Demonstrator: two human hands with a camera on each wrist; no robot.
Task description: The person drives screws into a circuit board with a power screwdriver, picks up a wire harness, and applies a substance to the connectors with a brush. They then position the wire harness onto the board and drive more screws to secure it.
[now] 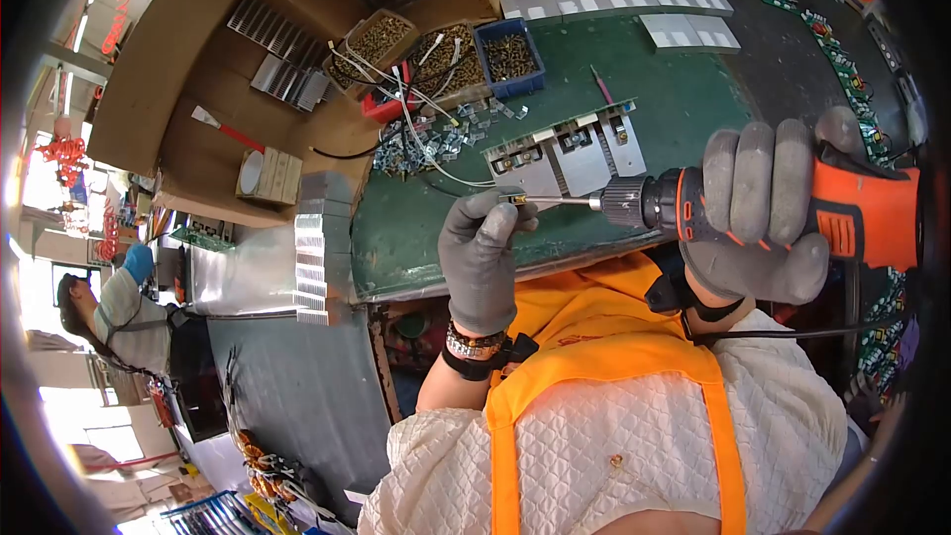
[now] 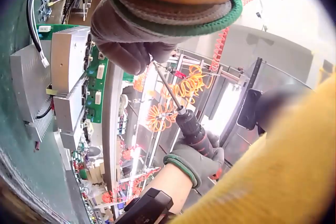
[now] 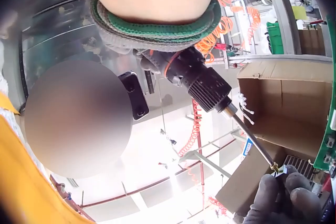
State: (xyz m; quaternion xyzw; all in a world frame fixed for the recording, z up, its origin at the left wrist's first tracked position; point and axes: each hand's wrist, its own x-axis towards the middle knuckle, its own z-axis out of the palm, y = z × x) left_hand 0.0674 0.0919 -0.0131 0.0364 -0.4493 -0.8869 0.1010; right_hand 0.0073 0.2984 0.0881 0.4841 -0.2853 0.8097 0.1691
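Note:
My gloved right hand (image 1: pixel 763 198) grips an orange and black electric screwdriver (image 1: pixel 864 220), its long bit pointing left across my chest. The gloved left hand (image 1: pixel 480 263) pinches a small metal clip (image 3: pixel 283 171) between thumb and fingers. A brass screw (image 3: pixel 275 167) sits at the bit's tip, right at this clip in the right wrist view. Fingertips hide part of the clip. Just beyond the hands, a green circuit board (image 2: pixel 96 95) fitted with grey heat sinks (image 1: pixel 584 166) lies on the green bench top (image 1: pixel 406 258).
Behind the left hand are a heap of small metal clips (image 1: pixel 436 144), white cables (image 1: pixel 421 139) and a blue bin (image 1: pixel 510 59) of brass screws. A cardboard box (image 1: pixel 149 89) stands far left. Grey heat sinks (image 1: pixel 614 0) line the back. Another person (image 1: pixel 134 312) is at left.

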